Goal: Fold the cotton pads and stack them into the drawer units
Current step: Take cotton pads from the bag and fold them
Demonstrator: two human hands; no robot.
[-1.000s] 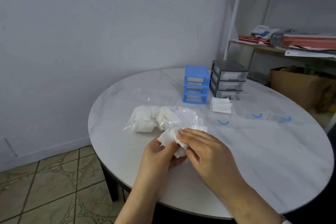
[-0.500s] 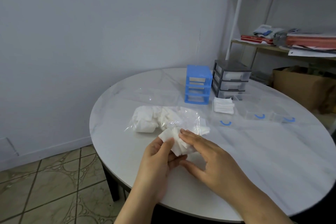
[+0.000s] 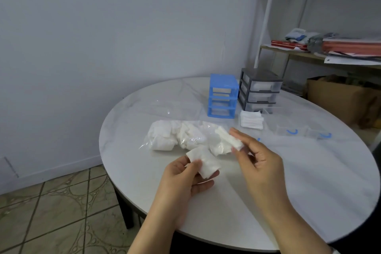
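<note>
Centrally, a round marble-patterned tabletop [image 3: 309,181] was shown, bearing all the task's things. Toward its far side a blue drawer unit [image 3: 223,96] with its slots vacant and, just beside it on the right, a grey drawer unit [image 3: 260,90] were seen standing upright. A clear plastic bag [image 3: 185,137] of loose white cotton pads was laid near the middle of the tabletop, and clear removed drawers [image 3: 292,131] with blue handles were placed to the right. A small stack of folded pads [image 3: 251,120] was set in front of the grey unit. The left hand [image 3: 186,179] was closed on a single pad [image 3: 204,161], pinched between thumb and fingers and held above the tabletop. A second pad [image 3: 229,138], seemingly folded, was gripped between the thumb and fingertips of the right hand [image 3: 257,163], near the bag. The pads were judged very light, soft and limp, and readily creased; they are best taken by opposite edges or corners with a light pinch, since thin layers may separate or slip.
</note>
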